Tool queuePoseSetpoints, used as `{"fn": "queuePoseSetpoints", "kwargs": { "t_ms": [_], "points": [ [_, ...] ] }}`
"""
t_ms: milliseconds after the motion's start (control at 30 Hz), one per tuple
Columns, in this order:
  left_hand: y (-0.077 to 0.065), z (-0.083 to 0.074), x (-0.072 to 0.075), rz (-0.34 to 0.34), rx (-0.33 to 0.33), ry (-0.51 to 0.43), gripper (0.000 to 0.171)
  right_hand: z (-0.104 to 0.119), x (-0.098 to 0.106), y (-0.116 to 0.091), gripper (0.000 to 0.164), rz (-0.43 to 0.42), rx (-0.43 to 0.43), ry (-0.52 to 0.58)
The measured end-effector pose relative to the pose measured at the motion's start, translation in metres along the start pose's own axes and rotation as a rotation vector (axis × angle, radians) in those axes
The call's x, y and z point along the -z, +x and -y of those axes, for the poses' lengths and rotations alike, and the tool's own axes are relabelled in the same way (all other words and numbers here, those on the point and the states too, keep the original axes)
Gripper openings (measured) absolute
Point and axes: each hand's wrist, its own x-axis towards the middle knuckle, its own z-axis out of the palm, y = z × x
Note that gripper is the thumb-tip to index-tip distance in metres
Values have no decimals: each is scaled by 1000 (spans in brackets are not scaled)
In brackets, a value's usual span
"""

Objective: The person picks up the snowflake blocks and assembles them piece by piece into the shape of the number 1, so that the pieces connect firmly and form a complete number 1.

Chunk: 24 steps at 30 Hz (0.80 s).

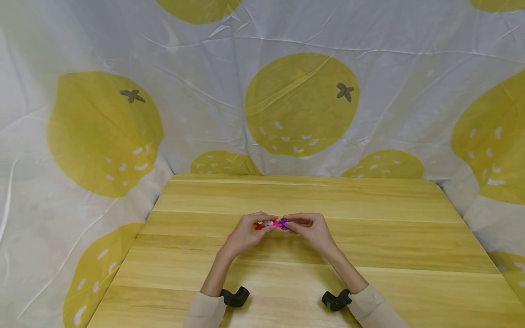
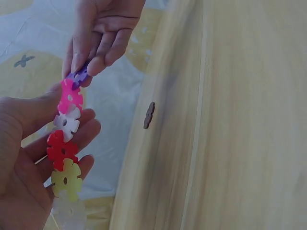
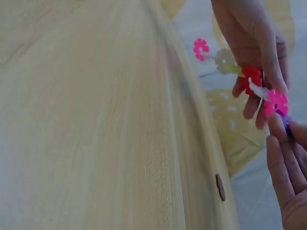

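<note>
A chain of flower-shaped plastic interlocking discs runs between the two hands. My left hand (image 1: 246, 231) pinches it at the bright pink disc (image 2: 70, 97), fingers stretched behind the chain. The white disc (image 2: 66, 123), red disc (image 2: 61, 150), yellow disc (image 2: 67, 179) and clear disc (image 2: 68, 213) follow along the left palm. Another pink disc (image 3: 201, 49) forms the far end in the right wrist view. My right hand (image 1: 313, 230) pinches the purple disc (image 1: 283, 223) between thumb and fingers, against the first pink one. Fingertips hide part of the purple disc.
Both hands are above a wood-grain table (image 1: 369, 255). Behind it hangs a pale cloth (image 1: 205, 91) printed with yellow lemons. Black camera mounts sit at both wrists. A small dark brown, wavy-edged mark (image 2: 149, 115) shows near the table edge.
</note>
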Motion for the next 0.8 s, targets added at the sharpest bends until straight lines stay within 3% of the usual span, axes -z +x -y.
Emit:
{"fn": "queuePoseSetpoints", "kwargs": {
  "t_ms": [200,367,800],
  "points": [
    [1,-5,-8,-83,-74,80,31,3,-6,1,30,-43,-74,65],
    [3,-6,-13,-147,-93,141,34,2,-8,3,32,-91,-115,98],
    [7,-2,-19,-225,-113,98,29,0,-17,8,31,-169,-160,136]
  ]
}}
